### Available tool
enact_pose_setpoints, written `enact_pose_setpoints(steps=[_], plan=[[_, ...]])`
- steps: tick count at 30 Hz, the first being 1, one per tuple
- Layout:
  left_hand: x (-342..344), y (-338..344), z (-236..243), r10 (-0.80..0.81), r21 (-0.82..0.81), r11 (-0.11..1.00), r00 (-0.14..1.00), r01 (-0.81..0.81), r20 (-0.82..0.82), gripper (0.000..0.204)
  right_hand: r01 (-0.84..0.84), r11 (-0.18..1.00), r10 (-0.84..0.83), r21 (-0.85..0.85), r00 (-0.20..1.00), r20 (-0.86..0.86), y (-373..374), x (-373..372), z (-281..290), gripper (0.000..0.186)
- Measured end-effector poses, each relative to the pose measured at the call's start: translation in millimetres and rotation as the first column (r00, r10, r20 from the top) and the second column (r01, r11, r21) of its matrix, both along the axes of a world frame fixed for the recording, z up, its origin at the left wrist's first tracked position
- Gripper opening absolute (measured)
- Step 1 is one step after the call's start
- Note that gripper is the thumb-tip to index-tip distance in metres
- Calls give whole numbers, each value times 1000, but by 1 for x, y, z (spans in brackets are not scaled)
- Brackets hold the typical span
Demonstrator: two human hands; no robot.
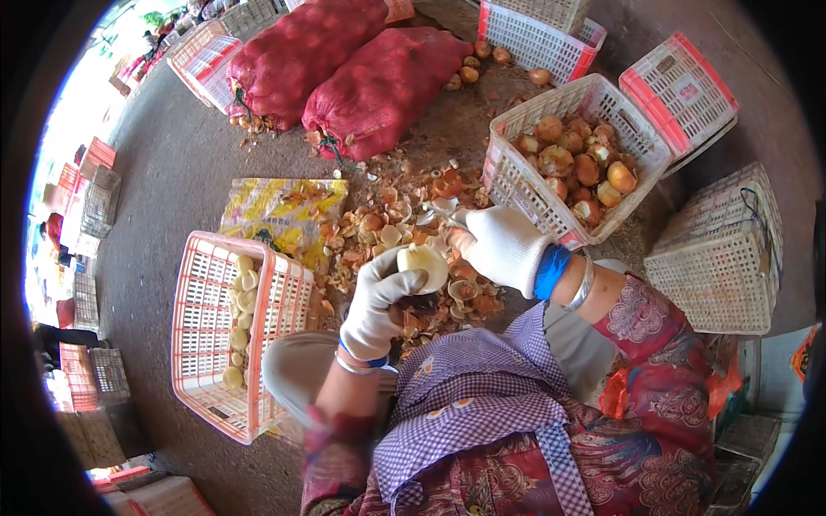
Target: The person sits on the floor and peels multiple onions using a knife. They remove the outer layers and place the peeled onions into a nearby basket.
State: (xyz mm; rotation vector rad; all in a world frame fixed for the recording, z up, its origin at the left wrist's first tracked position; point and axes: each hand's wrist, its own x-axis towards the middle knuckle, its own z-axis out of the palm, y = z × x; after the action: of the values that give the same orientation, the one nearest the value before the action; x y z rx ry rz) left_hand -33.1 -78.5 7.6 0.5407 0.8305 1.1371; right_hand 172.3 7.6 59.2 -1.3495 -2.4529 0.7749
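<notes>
My left hand (379,305), in a pale glove, is closed around a peeled white onion (423,265). Close beside the onion, my right hand (503,251) in a white glove has its fingers curled together; what they hold, if anything, cannot be made out. Below both hands, a heap of brown and white onion skins (391,211) covers the ground. To the left, a pinkish-white plastic crate (200,361) contains several peeled onions (243,310). At the upper right, a white crate (503,176) holds unpeeled brown onions (585,168).
Two full red mesh sacks (387,90) lie at the back. A yellow-and-white woven sack (284,206) is flat beside the skins. On the right stand a red-and-white crate (684,95) and an off-white crate (718,258). Loose onions (539,76) lie near the back crates.
</notes>
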Motion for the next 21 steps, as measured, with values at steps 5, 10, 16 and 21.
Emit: enact_pose_setpoints(steps=[5, 10, 16, 21], plan=[[-7, 0, -4, -43, 57, 997, 999, 42, 26, 54, -7, 1000, 1, -19, 957, -290, -13, -3, 1, 34], [-4, 1, -1, -102, 81, 991, 992, 108, -78, 54, -250, 967, 250, 52, 968, -1, -11, -9, 22, 38], [-4, 0, 0, -115, 75, 989, 985, 126, -126, 65, -64, 994, 43, -92, 976, -215, -1, -13, 1, 24], [-9, 0, 0, -102, 146, 982, 988, 119, -116, 70, 108, 973, -164, -202, 944, -287, 7, -5, -17, 29]])
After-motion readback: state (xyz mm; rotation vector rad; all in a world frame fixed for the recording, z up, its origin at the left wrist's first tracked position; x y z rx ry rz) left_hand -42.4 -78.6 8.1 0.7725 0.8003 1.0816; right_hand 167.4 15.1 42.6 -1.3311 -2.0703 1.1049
